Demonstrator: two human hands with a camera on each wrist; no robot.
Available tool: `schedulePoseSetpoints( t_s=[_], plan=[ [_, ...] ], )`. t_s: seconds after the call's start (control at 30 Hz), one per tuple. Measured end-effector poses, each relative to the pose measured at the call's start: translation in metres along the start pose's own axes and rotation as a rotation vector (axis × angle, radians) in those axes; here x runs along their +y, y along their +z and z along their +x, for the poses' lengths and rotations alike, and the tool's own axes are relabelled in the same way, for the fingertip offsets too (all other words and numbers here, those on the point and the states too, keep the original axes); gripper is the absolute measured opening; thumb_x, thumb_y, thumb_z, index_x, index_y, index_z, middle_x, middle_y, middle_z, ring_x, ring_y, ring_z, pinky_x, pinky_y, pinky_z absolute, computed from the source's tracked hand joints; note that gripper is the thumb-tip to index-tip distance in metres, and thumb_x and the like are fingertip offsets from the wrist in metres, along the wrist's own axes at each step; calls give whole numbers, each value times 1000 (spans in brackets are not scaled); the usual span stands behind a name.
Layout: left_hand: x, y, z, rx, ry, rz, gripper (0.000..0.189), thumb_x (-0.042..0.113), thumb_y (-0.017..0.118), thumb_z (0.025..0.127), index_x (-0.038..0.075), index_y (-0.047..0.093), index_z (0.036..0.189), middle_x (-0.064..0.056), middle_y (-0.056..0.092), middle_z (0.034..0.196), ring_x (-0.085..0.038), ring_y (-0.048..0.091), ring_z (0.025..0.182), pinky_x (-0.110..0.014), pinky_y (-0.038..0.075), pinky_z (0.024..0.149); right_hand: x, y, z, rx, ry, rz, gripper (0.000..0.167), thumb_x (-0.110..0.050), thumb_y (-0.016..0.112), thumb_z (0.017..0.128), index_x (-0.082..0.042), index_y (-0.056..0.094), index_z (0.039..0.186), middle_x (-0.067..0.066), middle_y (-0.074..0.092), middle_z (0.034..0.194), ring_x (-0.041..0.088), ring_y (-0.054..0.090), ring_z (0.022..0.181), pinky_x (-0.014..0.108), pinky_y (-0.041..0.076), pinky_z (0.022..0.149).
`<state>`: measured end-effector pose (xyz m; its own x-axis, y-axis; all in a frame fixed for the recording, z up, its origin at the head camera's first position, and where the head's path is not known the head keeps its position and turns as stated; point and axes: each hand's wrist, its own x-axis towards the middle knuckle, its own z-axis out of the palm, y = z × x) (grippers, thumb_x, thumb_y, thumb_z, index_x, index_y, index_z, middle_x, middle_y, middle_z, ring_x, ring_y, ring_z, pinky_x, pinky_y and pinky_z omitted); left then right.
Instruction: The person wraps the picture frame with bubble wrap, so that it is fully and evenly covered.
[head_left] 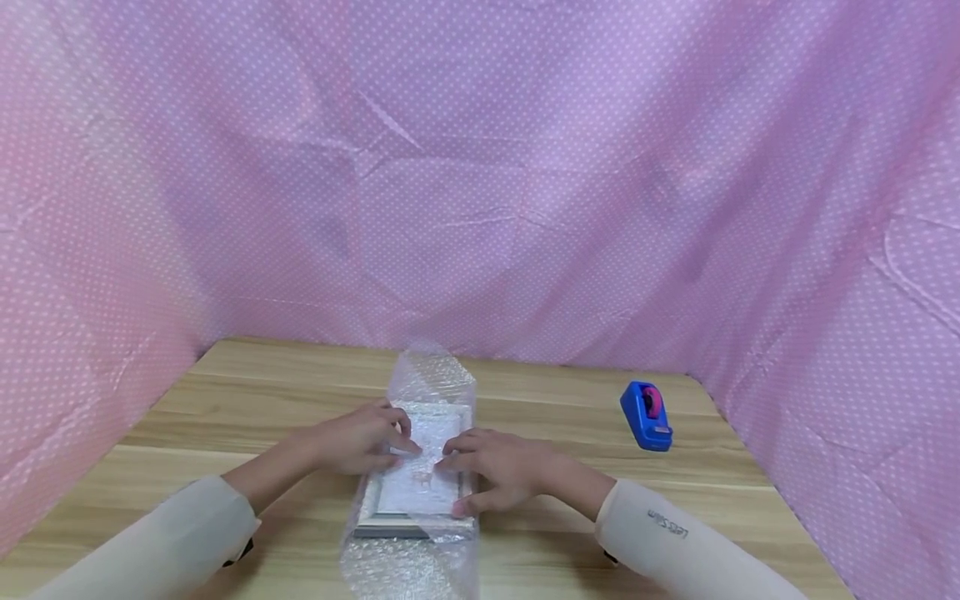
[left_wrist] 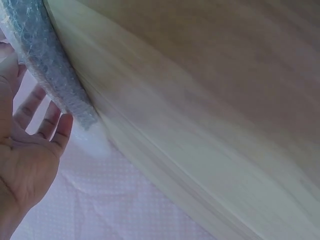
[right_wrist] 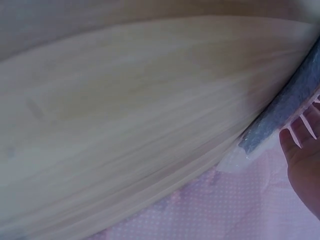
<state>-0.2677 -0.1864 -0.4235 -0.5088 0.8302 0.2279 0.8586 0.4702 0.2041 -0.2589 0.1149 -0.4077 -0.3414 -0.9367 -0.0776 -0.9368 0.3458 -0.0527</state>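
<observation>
A picture frame point(head_left: 390, 525) with a pale, moulded border lies flat on the wooden table, covered by clear bubble wrap point(head_left: 431, 379). The wrap extends past the frame at the far and near ends. My left hand point(head_left: 363, 439) rests over the frame's left side, its fingers lightly bent on the wrap. On the opposite side, my right hand point(head_left: 502, 469) spreads its fingers over the wrap, thumb close to the near right corner. Both wrist views show the wrapped side edge point(left_wrist: 50, 60) beside the fingers; part of the left thumb and index finger is out of frame there.
A blue tape dispenser point(head_left: 647, 421) with a pink roll stands at the right of the wooden table point(head_left: 555, 550). Pink polka-dot cloth point(head_left: 480, 208) hangs behind the table and along both sides.
</observation>
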Motion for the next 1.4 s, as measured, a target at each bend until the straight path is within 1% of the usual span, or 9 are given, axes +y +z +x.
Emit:
schedulePoseSetpoints(
  t_s=[0.33,0.53,0.77,0.9,0.97,1.07,1.17,1.3,1.4],
  plan=[
    [11,7,26,-81,-67,18,28,26,68,96,26,77,123,6,65,114,-9,45,94,-33,43,89,12,-1,-22,12,25,65,63,-60,56,99,-20,56,147,8,54,147,23,48,137,40,41,114],
    [16,12,45,-99,-41,14,28,30,69,97,26,76,123,4,66,115,-10,45,93,-33,43,90,17,-1,-40,13,51,102,63,-59,60,97,-19,57,146,7,55,146,23,49,135,39,44,112],
    [23,19,69,-137,-17,41,38,47,70,94,27,75,126,3,66,119,-11,48,98,-28,44,88,26,-2,-60,34,70,147,59,-55,65,96,-18,63,141,7,58,143,24,52,133,43,45,111],
    [29,21,78,-143,-18,61,40,49,72,91,27,76,124,3,67,118,-13,51,101,-30,44,91,39,-3,-65,122,23,252,35,-30,64,101,-8,70,128,10,66,130,26,60,123,43,50,106],
    [31,20,81,-142,-22,69,40,49,73,91,26,76,124,2,67,118,-14,51,102,-30,44,91,47,-4,-65,196,46,341,24,-14,62,101,-3,71,121,12,70,123,27,64,117,44,53,101],
    [33,19,82,-142,-33,72,39,48,73,91,26,77,123,0,67,118,-15,51,102,-30,44,90,62,-6,-64,315,177,471,22,-1,61,98,4,70,118,16,71,117,29,67,108,45,57,94],
    [35,19,82,-136,-39,60,38,47,74,91,25,77,122,0,68,118,-15,50,100,-29,44,88,78,-6,-59,385,394,547,30,-3,62,98,8,65,125,23,67,122,35,68,106,47,59,89],
    [36,18,82,-136,-53,53,37,46,75,91,25,78,121,-1,68,119,-15,50,101,-30,44,89,96,-4,-49,387,669,670,51,-11,65,98,11,50,142,31,62,128,40,66,110,49,57,93],
    [36,18,82,-134,-66,51,37,46,76,90,25,78,120,-1,68,119,-16,52,103,-31,45,90,104,-1,-40,370,783,890,64,-10,65,99,12,35,151,33,58,132,38,64,115,48,55,98]
  ],
)
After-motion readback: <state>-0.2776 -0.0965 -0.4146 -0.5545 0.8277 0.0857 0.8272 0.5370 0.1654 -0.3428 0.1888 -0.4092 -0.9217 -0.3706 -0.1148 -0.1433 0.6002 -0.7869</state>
